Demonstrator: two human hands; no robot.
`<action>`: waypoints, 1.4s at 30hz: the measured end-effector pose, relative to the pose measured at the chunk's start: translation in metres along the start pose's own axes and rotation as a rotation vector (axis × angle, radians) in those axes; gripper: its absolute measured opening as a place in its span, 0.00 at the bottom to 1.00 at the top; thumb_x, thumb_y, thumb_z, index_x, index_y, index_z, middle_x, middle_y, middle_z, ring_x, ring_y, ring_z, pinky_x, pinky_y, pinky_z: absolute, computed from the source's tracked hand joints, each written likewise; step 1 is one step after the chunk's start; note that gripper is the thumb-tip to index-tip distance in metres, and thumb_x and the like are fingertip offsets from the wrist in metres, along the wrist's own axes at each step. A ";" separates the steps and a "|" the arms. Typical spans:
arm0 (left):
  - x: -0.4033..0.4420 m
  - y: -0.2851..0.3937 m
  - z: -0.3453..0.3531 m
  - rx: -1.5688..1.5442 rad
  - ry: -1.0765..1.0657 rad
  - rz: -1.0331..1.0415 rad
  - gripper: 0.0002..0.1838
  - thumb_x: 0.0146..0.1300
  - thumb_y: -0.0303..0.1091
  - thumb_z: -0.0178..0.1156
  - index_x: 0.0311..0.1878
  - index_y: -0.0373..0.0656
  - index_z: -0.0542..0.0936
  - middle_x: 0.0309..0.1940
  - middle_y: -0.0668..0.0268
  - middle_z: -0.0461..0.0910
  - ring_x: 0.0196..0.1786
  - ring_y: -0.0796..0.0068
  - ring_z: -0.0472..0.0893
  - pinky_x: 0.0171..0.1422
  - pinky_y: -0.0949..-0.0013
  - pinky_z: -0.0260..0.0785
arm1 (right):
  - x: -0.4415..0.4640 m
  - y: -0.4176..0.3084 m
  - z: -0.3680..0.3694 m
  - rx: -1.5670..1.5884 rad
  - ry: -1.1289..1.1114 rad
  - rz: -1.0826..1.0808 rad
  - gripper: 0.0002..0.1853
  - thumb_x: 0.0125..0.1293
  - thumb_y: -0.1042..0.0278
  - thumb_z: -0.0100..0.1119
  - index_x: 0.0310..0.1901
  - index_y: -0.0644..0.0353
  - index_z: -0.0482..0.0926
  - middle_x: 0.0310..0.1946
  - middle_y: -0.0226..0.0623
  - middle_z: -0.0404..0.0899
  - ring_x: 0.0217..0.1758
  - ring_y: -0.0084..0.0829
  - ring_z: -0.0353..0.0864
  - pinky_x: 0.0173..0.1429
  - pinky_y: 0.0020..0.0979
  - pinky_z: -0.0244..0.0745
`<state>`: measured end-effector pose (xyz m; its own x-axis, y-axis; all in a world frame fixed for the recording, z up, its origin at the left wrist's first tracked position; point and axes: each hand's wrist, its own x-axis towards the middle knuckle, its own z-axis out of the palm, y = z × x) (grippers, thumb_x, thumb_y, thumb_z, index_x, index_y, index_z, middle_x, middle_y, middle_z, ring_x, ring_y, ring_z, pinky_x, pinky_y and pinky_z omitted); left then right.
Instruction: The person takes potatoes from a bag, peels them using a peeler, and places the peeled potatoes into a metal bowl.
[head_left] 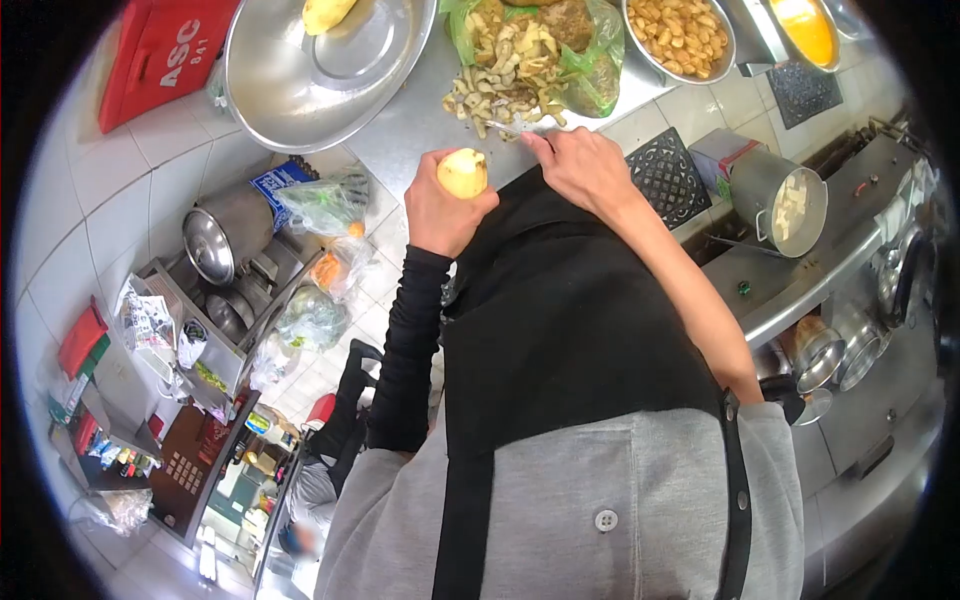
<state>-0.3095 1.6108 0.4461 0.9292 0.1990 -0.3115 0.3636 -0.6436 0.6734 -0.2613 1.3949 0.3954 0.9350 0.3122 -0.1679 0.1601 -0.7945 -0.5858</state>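
A pale yellow peeled potato point(462, 174) is gripped in my left hand point(445, 205), near the counter's front edge. To its right, my right hand point(580, 170) is closed on the handle of a small peeler or knife point(508, 129), its tip over the peelings. A heap of peelings point(510, 75) lies on the steel counter point(400, 140), partly against a green plastic bag point(590, 80). At the upper left a large metal bowl point(290, 95) holds another peeled potato point(326, 13).
A bowl of cut pieces point(680, 35) stands at the top right, near a container of orange liquid point(803, 30). On the right a pot point(790, 210) sits on the stove. A red box point(165, 60) is at upper left. Another person point(310, 490) is at lower left.
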 end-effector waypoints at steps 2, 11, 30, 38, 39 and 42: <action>0.000 0.000 0.000 -0.002 0.015 -0.049 0.34 0.50 0.41 0.80 0.58 0.36 0.78 0.47 0.53 0.88 0.50 0.56 0.89 0.59 0.57 0.81 | -0.004 -0.024 -0.015 0.094 -0.092 -0.012 0.35 0.84 0.40 0.51 0.28 0.64 0.87 0.27 0.58 0.86 0.35 0.60 0.90 0.41 0.56 0.86; 0.009 -0.036 0.013 -0.151 -0.051 -0.106 0.38 0.49 0.38 0.85 0.57 0.30 0.73 0.49 0.56 0.83 0.48 0.69 0.84 0.56 0.65 0.80 | 0.006 -0.036 -0.016 0.006 -0.132 -0.072 0.36 0.83 0.39 0.53 0.25 0.63 0.87 0.22 0.57 0.85 0.30 0.59 0.89 0.40 0.54 0.86; 0.010 -0.026 -0.007 -0.924 -0.320 -0.420 0.23 0.67 0.23 0.71 0.62 0.36 0.74 0.49 0.60 0.84 0.49 0.68 0.87 0.54 0.62 0.82 | -0.006 -0.044 -0.032 0.158 -0.205 -0.083 0.32 0.84 0.41 0.50 0.37 0.62 0.92 0.31 0.58 0.88 0.39 0.61 0.90 0.46 0.56 0.85; 0.013 -0.023 -0.012 -1.221 -0.465 -0.514 0.21 0.71 0.30 0.69 0.64 0.36 0.79 0.54 0.63 0.84 0.59 0.71 0.84 0.68 0.64 0.74 | 0.009 -0.043 -0.031 0.568 -0.416 0.328 0.36 0.86 0.39 0.46 0.41 0.68 0.89 0.36 0.65 0.86 0.49 0.66 0.86 0.56 0.56 0.79; 0.021 -0.021 -0.010 -1.180 -0.467 -0.459 0.21 0.71 0.30 0.70 0.65 0.36 0.79 0.55 0.63 0.84 0.60 0.71 0.83 0.69 0.65 0.74 | 0.014 -0.041 -0.029 0.541 -0.343 0.247 0.36 0.86 0.39 0.45 0.41 0.68 0.89 0.36 0.65 0.86 0.49 0.66 0.86 0.56 0.56 0.79; 0.014 -0.022 -0.012 -1.077 -0.450 -0.387 0.23 0.71 0.30 0.71 0.66 0.36 0.80 0.55 0.63 0.85 0.61 0.72 0.83 0.69 0.66 0.73 | 0.007 -0.047 -0.028 0.434 -0.288 0.147 0.34 0.87 0.41 0.46 0.41 0.68 0.89 0.34 0.62 0.87 0.45 0.66 0.87 0.54 0.56 0.80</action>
<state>-0.3037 1.6367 0.4349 0.7196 -0.1689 -0.6735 0.6777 0.3822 0.6282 -0.2531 1.4203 0.4440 0.8032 0.3930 -0.4478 -0.1685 -0.5712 -0.8034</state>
